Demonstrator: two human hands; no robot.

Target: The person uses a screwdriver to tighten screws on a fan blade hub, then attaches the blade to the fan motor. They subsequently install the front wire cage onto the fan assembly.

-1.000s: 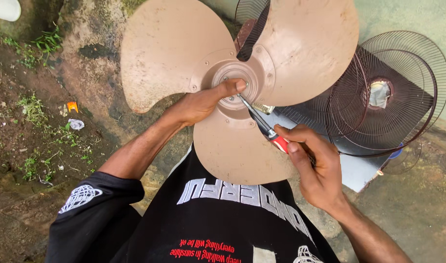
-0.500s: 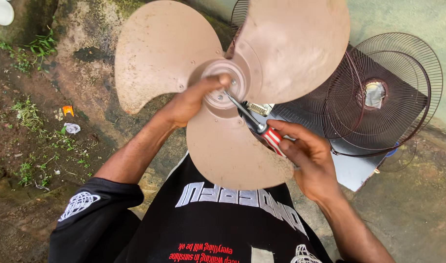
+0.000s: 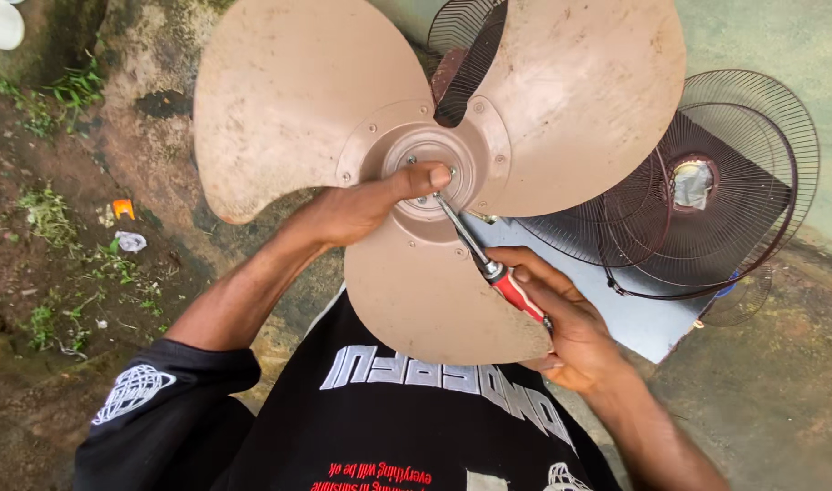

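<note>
A dusty tan three-bladed fan blade (image 3: 307,100) is held up in front of me, its round hub (image 3: 422,155) facing the camera. My left hand (image 3: 357,207) grips the blade at the hub, thumb pressed on the hub plate. My right hand (image 3: 570,318) holds a screwdriver (image 3: 488,264) with a red and black handle. Its metal tip rests on a screw at the lower right of the hub, right beside my left thumb.
Dark wire fan guards (image 3: 707,191) lie on a grey sheet (image 3: 643,318) at the right, on concrete. Bare soil with grass tufts (image 3: 61,91) and small bits of litter (image 3: 125,211) is on the left. A white object (image 3: 0,23) sits at the top left corner.
The fan blade and both hands have shifted slightly in view. The screwdriver stays at the hub with its tip near my left thumb.
</note>
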